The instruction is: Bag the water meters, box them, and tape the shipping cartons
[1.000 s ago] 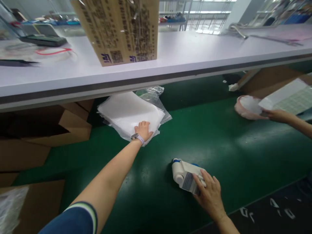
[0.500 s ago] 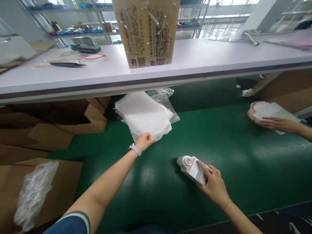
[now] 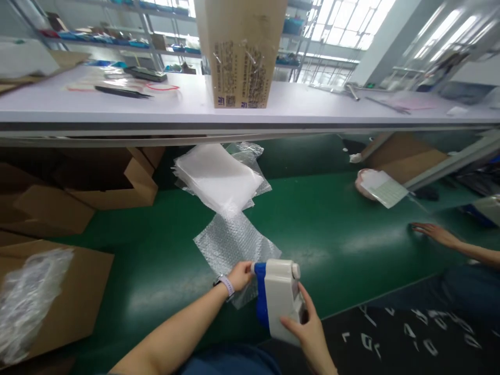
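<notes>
Head view: my right hand (image 3: pixel 302 325) grips the white-and-blue device (image 3: pixel 278 299) above the belt edge. Left hand (image 3: pixel 239 275) pinches a bubble-wrap sheet (image 3: pixel 234 245) beside it. I judge the sheet drawn, wrapping not begun.

Single head-worn view, looking forward and down along the person's forearms onto the green belt (image 3: pixel 344 229). Near field: both hands, left hand (image 3: pixel 239 275) and right hand (image 3: pixel 308 333), low in frame, close to the lens. Far field: white shelf (image 3: pixel 156 112) crossing the upper frame, racks behind. A co-worker's hand (image 3: pixel 432 233) enters from the right edge.
</notes>
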The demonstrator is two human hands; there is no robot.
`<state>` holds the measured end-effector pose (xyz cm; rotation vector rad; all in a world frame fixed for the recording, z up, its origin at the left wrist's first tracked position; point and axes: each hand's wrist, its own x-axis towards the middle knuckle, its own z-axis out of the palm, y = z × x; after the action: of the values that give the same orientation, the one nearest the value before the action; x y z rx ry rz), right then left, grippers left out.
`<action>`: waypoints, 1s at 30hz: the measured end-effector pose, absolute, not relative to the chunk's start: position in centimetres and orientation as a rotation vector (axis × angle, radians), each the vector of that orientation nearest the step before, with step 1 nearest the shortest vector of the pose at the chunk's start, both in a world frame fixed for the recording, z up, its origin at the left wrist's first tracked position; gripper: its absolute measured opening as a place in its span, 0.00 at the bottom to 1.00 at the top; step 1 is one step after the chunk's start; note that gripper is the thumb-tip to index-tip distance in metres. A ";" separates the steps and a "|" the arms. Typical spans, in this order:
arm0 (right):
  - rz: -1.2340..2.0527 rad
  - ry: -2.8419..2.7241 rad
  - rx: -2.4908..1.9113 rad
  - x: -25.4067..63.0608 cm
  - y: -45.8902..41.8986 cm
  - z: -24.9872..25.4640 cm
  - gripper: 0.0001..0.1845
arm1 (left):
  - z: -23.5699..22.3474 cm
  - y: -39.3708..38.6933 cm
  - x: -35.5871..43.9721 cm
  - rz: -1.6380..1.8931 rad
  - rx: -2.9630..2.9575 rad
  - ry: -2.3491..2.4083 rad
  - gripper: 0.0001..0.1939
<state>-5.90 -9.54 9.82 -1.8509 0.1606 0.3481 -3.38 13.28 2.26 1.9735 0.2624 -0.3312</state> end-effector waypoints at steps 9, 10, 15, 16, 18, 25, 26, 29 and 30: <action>0.099 0.049 -2.291 -9.7 -8.9 11.6 0.43 | 3.0 12.8 -2.5 -0.299 1.872 0.426 0.16; 0.093 0.047 -2.284 -10.1 -8.7 11.8 0.44 | 3.2 13.0 -2.1 -0.265 1.887 0.437 0.16; 0.096 0.026 -2.230 -11.5 -7.8 12.4 0.44 | 6.5 13.5 -1.0 -0.127 1.971 0.370 0.22; 0.099 0.028 -2.224 -11.6 -7.6 12.4 0.45 | 7.6 13.3 -1.1 -0.108 1.990 0.321 0.23; 0.102 0.043 -2.204 -11.6 -7.1 12.0 0.45 | 10.2 12.5 -1.5 -0.073 2.030 0.203 0.24; 0.412 0.284 -1.455 -10.7 -6.7 10.5 0.50 | 16.5 9.2 -5.8 -0.078 2.575 -0.659 0.14; 0.485 0.346 -1.324 -10.8 -6.9 10.5 0.51 | 16.6 9.8 -6.7 -0.102 2.598 -0.737 0.14; 0.684 0.534 -1.043 -11.6 -7.2 10.9 0.45 | 16.0 13.0 -9.5 -0.038 2.628 -0.684 0.16; 0.745 0.577 -0.957 -11.9 -7.2 11.1 0.41 | 15.6 14.1 -10.3 0.012 2.617 -0.602 0.16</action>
<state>-11.87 -7.16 11.10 -0.9566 0.5772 0.7449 -10.33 14.08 15.57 2.6171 -0.6021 0.0119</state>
